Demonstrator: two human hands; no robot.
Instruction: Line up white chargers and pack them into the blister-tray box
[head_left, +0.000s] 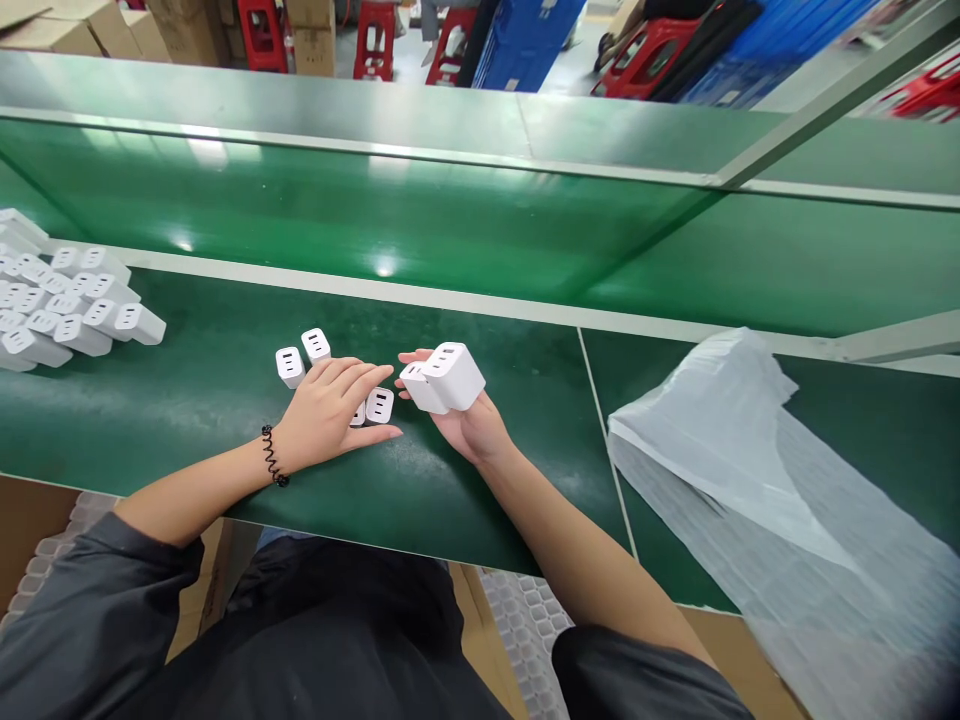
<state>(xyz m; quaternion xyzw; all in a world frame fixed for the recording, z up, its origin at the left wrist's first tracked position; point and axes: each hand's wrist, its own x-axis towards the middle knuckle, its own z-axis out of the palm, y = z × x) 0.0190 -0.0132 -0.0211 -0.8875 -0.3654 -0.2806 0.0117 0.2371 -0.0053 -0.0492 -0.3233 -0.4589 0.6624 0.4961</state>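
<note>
My right hand (pixel 476 425) is turned palm up and holds two white USB wall chargers, a nearer charger (pixel 459 375) and one beside it (pixel 424 390). Their port faces point left and upward. My left hand (pixel 322 415) lies palm down with fingers stretched out, thumb apart, over a few chargers standing on the green bench. One charger (pixel 381 405) shows between its thumb and fingers, with another partly hidden beside it. Just beyond that hand stand two more, a left charger (pixel 289 366) and a right charger (pixel 316 346), ports up.
Many white chargers (pixel 67 310) are piled at the left of the green bench (pixel 225 310). A crumpled translucent plastic sheet (pixel 720 440) drapes over the right side. A green panel with a raised ledge (pixel 375 125) runs behind. Boxes with clear trays (pixel 532 610) sit below the front edge.
</note>
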